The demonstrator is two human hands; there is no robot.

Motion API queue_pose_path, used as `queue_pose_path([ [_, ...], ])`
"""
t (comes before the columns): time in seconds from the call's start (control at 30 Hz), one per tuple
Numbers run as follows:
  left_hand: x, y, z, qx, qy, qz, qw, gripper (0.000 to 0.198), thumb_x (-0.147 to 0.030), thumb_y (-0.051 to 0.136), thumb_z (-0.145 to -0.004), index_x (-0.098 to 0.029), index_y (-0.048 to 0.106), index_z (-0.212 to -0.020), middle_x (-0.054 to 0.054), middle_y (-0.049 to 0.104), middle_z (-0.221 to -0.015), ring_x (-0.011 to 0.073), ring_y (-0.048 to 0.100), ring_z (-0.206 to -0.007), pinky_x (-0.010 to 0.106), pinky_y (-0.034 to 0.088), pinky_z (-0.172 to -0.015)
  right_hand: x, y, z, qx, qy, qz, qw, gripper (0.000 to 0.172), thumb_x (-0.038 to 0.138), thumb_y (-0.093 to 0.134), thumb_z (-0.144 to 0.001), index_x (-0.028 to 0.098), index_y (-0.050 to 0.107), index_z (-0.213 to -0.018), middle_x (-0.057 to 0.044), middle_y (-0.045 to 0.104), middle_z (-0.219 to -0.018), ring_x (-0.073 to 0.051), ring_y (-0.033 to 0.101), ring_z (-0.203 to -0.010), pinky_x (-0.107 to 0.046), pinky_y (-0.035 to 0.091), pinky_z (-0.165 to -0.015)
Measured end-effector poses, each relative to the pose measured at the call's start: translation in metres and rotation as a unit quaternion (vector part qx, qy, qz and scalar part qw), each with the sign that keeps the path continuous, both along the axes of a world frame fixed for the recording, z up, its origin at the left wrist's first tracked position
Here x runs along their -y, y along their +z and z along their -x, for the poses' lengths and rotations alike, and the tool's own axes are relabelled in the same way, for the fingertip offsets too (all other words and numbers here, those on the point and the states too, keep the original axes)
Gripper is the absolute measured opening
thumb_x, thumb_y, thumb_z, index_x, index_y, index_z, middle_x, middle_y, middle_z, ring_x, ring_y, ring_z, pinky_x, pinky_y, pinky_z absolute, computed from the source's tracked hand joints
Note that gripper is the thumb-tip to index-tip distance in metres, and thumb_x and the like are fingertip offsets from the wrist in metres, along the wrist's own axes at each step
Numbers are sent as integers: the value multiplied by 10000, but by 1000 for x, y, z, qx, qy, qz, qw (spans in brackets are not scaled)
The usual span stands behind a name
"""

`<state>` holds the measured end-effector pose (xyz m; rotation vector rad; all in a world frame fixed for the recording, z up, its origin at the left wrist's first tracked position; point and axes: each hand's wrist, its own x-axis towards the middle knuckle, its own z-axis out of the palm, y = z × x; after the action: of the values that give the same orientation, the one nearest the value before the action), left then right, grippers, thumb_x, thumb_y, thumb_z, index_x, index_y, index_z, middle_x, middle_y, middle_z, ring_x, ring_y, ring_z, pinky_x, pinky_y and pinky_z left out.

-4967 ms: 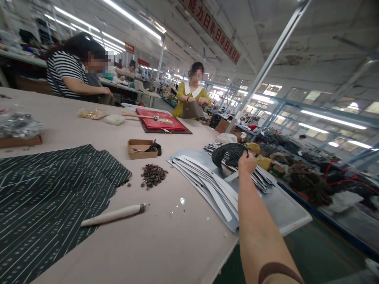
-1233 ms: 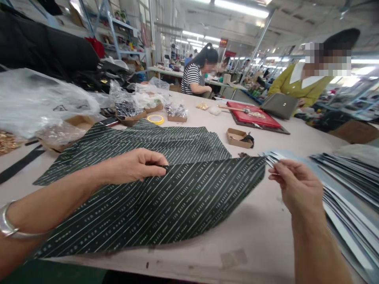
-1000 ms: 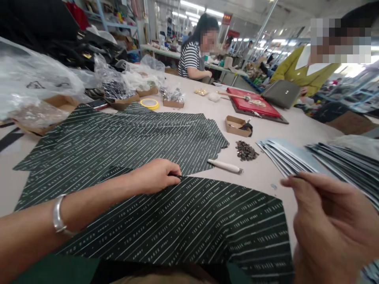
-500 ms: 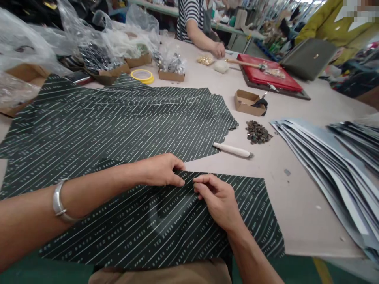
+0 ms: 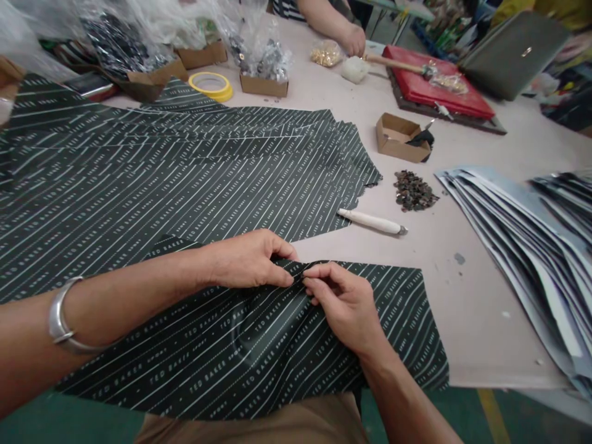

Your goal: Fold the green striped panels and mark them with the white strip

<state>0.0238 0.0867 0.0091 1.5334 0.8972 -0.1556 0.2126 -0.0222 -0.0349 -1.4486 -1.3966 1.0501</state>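
Right hand (image 5: 342,305) has just come in from the right and is now up against left hand (image 5: 247,259), both on the far edge of the near printed sheet (image 5: 259,351). Sheet is held lifted slightly and pinched into a small ridge, with a glossy bulge below the hands. Left hand is grasping: fingers curled over the edge, arm laid across from the left, bangle (image 5: 58,320) on the wrist. Right hand is also grasping, edge pinched between thumb and fingers, forearm rising from the near right. Sheet lies at the near table edge, overhanging it, and overlaps the sheet pile (image 5: 185,166) at far left. Strip stack (image 5: 509,246) is kept at right; white-handled tool (image 5: 370,221) and dark bits (image 5: 413,191) lie beyond the hands, well apart.
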Motion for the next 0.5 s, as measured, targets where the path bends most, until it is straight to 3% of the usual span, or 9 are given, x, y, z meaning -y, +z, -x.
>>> queue_pose_path([
  [0.3,2,0,0,14,10,0,1000,310,-393,617,-691,-172,696,-895,-41,534,-680,110,429,-591,240,304,-542,0,-2,-1,13,18,-27,999,113,226,619,-923,208,729,-910,9,702,-749,-111,649,-573,-243,534,-568],
  [0.5,6,2,1,4,-32,-96,995,243,-323,572,-763,-193,712,-913,-36,614,-764,126,513,-679,241,347,-610,0,-1,0,54,20,-78,995,133,202,604,-925,216,735,-907,-4,718,-765,-127,657,-611,-258,539,-585],
])
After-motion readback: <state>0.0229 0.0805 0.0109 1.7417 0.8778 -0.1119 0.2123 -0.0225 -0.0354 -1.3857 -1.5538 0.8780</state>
